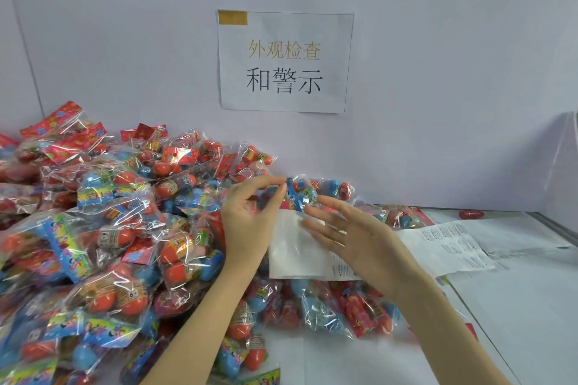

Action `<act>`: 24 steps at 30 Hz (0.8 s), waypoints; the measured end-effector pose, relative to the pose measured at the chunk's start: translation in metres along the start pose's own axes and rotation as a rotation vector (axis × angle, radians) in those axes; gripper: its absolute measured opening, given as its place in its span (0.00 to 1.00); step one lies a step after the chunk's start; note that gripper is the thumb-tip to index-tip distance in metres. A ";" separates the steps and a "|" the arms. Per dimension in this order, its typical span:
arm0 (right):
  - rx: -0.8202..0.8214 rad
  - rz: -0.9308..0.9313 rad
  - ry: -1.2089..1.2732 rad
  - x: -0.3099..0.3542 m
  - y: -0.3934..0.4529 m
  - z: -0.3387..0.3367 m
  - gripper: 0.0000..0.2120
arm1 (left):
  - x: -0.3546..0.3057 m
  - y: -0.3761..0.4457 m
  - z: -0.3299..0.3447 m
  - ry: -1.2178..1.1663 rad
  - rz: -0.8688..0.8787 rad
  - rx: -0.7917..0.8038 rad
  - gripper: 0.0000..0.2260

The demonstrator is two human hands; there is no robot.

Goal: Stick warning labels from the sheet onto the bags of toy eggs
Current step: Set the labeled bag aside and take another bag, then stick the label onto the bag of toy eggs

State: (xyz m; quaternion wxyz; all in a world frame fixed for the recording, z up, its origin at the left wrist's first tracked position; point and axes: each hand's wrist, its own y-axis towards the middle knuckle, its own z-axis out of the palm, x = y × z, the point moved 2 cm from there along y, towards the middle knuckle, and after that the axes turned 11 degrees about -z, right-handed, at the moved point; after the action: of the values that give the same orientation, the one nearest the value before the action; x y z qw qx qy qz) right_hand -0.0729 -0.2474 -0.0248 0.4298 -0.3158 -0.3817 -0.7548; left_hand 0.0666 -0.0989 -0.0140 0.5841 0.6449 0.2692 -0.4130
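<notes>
My left hand [250, 219] pinches the blue header of a clear bag of toy eggs [301, 197] and holds it up in the middle of the view. A large white label [294, 250] covers the front of that bag. My right hand [353, 244] lies flat against the label's right side, fingers spread, gripping nothing. The label sheet [450, 244] lies flat on the table to the right, with printed labels on it.
A big heap of bagged red and blue eggs [103, 228] fills the left half. More bags [337, 312] lie under my hands. One loose red egg [471, 214] sits at the back right. A paper sign [284, 62] hangs on the wall.
</notes>
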 end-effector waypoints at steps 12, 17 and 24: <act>-0.139 -0.168 -0.523 -0.019 -0.001 0.011 0.23 | -0.004 -0.002 0.005 -0.404 -0.140 0.281 0.14; -0.264 -0.276 -0.496 -0.019 0.001 0.007 0.11 | -0.007 -0.010 0.013 -0.232 -0.057 0.480 0.13; -0.366 -0.289 -0.314 -0.012 0.001 0.004 0.07 | 0.003 -0.009 0.015 -0.018 -0.206 0.389 0.28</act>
State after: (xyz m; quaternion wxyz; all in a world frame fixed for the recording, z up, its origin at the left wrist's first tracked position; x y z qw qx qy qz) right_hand -0.0666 -0.2393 -0.0322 0.1892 -0.4434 -0.3420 -0.8066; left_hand 0.0575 -0.1121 -0.0211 0.4056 0.7109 0.2435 -0.5204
